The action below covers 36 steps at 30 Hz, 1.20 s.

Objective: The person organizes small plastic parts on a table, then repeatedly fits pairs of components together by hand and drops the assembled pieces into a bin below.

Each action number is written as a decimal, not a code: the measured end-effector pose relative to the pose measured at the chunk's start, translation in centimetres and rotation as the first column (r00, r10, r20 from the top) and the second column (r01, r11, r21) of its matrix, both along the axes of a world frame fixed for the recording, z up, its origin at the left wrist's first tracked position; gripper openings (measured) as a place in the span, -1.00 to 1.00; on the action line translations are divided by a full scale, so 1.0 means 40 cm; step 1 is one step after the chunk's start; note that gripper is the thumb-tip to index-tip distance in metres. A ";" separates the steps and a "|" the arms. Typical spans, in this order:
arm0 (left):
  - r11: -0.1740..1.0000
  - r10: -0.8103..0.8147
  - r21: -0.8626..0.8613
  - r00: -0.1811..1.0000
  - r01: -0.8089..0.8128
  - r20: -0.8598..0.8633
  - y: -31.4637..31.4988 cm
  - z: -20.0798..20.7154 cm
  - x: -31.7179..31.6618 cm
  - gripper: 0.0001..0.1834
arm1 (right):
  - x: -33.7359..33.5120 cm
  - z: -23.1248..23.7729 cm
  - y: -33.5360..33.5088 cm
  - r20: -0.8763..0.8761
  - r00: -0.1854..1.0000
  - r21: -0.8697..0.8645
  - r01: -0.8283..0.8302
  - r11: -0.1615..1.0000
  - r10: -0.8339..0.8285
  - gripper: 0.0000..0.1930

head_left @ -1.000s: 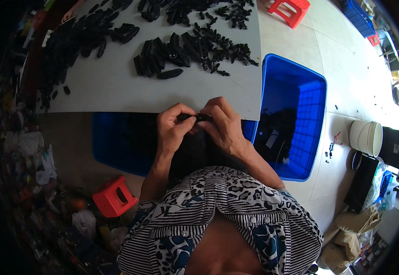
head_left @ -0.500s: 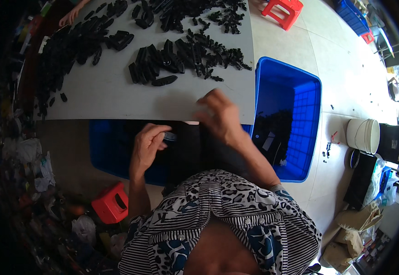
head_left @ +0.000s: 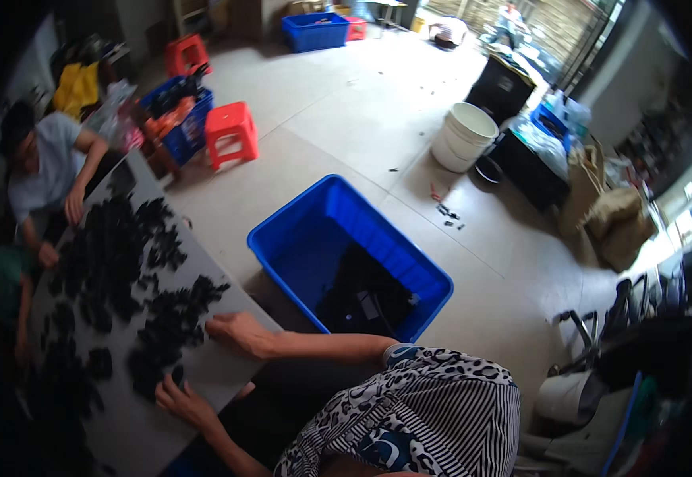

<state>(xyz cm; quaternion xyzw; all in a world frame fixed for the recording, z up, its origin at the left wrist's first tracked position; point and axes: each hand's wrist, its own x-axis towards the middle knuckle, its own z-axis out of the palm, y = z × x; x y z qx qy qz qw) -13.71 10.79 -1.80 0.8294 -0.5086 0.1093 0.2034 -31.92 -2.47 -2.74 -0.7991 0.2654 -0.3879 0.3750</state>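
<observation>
My left hand point(head_left: 185, 404) is over the near edge of the grey table point(head_left: 127, 425), its fingers curled at a small black oval plastic piece point(head_left: 177, 374) that appears held at the fingertips. My right hand point(head_left: 243, 332) rests at the table's right side, with fingers drawn together beside a heap of small black plastic parts point(head_left: 195, 300). What those fingers hold, if anything, is hidden. Larger black elongated pieces point(head_left: 146, 366) lie just beyond my left hand. The picture is somewhat blurred, so single pieces are hard to make out.
A blue crate point(head_left: 338, 187) with black parts inside stands on the floor right of the table. Across the table sits a co-worker point(head_left: 48, 159) with both hands at the black heaps; another person's green sleeve point(head_left: 4, 278) shows nearby. A red stool point(head_left: 231, 131) and white bucket point(head_left: 463, 137) stand farther off.
The view has swung to the right, bringing the room and co-workers into sight. Both hands have gone from in front of my lap to the table edge by the black parts.
</observation>
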 end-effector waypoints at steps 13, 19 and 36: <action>0.908 -0.272 -0.396 0.528 -0.135 -0.805 -0.007 -0.031 -0.032 -0.65 | -0.036 -0.007 0.052 0.553 0.819 0.600 -0.517 0.611 0.150 -0.91; 0.926 -0.316 -0.357 0.262 -0.126 -0.912 -0.020 0.016 -0.163 -0.64 | -0.010 -0.007 0.097 0.496 0.852 0.536 -0.453 0.713 0.168 -0.87; 0.940 -0.330 -0.327 -0.018 -0.093 -0.944 -0.023 0.004 -0.166 -0.73 | -0.049 0.008 0.127 0.257 0.950 0.159 -0.224 0.961 0.179 -0.87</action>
